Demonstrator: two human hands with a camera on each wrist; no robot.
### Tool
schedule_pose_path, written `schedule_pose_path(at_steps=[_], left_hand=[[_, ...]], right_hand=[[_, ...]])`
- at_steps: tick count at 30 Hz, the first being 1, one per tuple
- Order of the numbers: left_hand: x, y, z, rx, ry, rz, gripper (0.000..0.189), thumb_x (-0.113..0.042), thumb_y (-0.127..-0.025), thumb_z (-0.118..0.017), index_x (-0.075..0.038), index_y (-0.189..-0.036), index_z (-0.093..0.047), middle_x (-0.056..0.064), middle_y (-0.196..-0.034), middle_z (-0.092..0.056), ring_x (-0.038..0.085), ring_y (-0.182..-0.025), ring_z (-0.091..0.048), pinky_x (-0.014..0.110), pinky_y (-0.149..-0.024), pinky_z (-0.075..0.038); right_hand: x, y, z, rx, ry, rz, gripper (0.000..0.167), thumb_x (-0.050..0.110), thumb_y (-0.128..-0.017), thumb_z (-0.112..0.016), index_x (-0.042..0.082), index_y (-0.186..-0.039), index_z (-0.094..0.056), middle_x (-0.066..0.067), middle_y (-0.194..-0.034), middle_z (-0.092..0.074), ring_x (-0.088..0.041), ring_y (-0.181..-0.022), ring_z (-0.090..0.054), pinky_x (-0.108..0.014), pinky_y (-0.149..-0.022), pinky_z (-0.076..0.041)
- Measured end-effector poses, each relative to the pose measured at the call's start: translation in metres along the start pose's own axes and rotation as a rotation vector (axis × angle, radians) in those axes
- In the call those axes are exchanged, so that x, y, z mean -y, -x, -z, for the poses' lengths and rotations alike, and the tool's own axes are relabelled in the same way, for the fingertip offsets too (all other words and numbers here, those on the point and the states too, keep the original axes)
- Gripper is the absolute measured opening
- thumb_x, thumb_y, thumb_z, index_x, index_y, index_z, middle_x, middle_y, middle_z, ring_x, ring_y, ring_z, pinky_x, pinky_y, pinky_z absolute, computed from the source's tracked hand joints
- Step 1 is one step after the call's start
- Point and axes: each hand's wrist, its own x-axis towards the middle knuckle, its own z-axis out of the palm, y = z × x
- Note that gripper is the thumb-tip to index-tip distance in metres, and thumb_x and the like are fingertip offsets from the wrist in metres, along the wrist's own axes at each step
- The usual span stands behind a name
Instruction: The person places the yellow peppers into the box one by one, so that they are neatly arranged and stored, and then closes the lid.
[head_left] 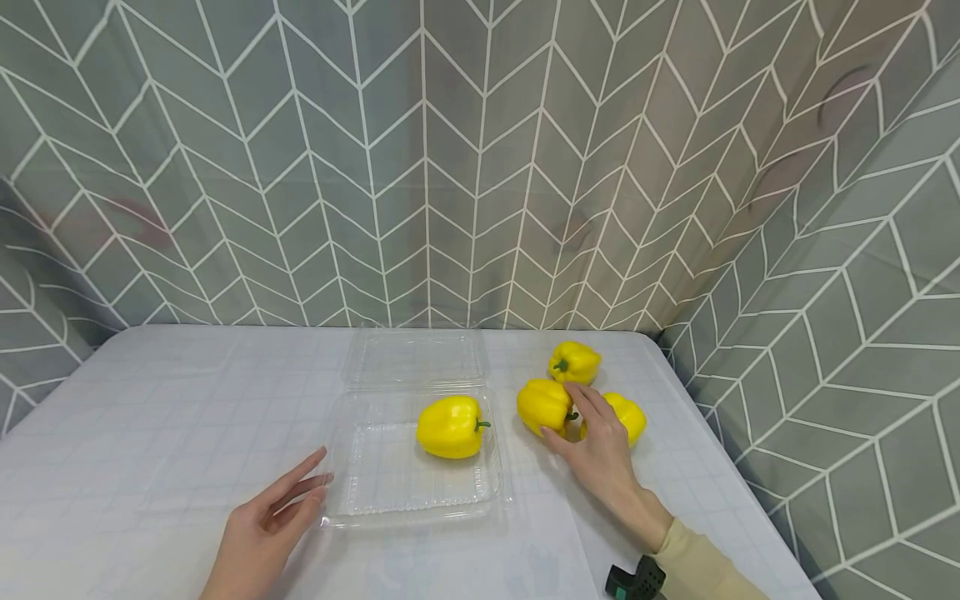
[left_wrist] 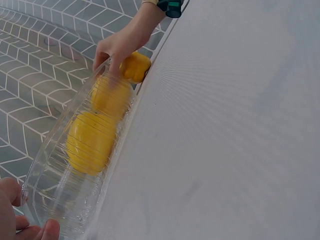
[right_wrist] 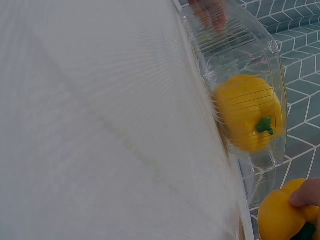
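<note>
Fingers of the right hand (head_left: 600,450) are curled round a yellow pepper (head_left: 540,405), just right of the clear container (head_left: 382,479) with another pepper (head_left: 450,429) inside. Left hand (head_left: 266,525) sits loosely spread at its edge, no firm grip afaict. Container looks flimsy, so a bump could skid it, or a clumsy knuckle could send the half-hidden pepper (head_left: 630,419) rolling across the table (head_left: 187,400).
</note>
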Motion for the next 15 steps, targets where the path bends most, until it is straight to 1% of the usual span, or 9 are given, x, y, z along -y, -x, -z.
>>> schedule_pose_path(at_steps=[8, 15], left_hand=[[0.0003, 0.0001, 0.0001, 0.000, 0.001, -0.006, 0.044, -0.027, -0.099, -0.065, -0.018, -0.142, -0.057, 0.008, -0.121, -0.072, -0.006, -0.104, -0.065, 0.006, -0.083, -0.052], [-0.0024, 0.0012, 0.0009, 0.001, 0.001, -0.007, 0.044, -0.027, -0.100, -0.064, -0.018, -0.142, -0.058, 0.009, -0.120, -0.072, -0.004, -0.104, -0.066, 0.006, -0.083, -0.052]], right_hand=[[0.0014, -0.0003, 0.0026, -0.047, -0.028, 0.043, 0.074, 0.015, -0.066, -0.094, -0.004, -0.131, -0.062, -0.017, -0.128, -0.063, -0.037, -0.120, -0.060, -0.049, -0.101, -0.051], [0.0035, -0.0021, 0.0039, -0.057, -0.035, 0.060, 0.075, 0.015, -0.066, -0.094, -0.001, -0.131, -0.062, -0.015, -0.129, -0.064, -0.034, -0.120, -0.060, -0.044, -0.099, -0.050]])
